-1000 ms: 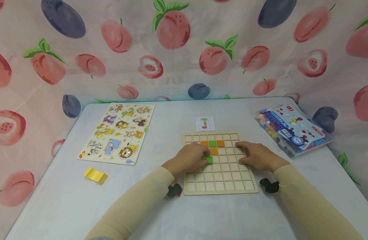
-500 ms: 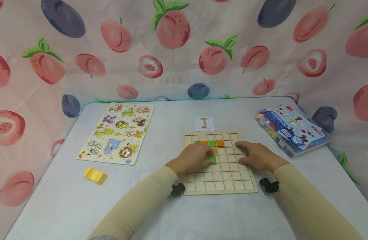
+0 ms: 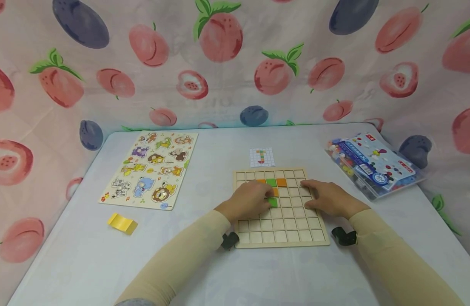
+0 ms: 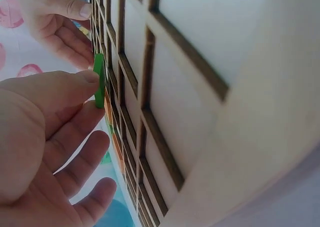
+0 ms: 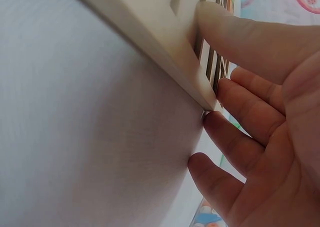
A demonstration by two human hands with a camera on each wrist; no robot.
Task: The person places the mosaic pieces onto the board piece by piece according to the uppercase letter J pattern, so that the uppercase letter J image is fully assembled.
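Head view shows my left hand on the wooden grid board, pinching a green tile; the tile sits just below the orange tile row, near the middle of the board; left wrist view shows the tile held on its edge between thumb and first finger, tipped up against the board and not yet flat in a square; my other fingers hang loose and a little spread; my right hand rests on the right side of the board, thumb on top and fingers relaxed by the rim, pinching nothing.

To do this well, I think I should line the tile up with one square, lay it down flat, press gently, and keep the board from sliding with my right hand; I should check the small pattern card behind the board.

Since a second ago, the green tile has moved a bit right and up on the board, closer to the orange ones; my right hand has stayed put.
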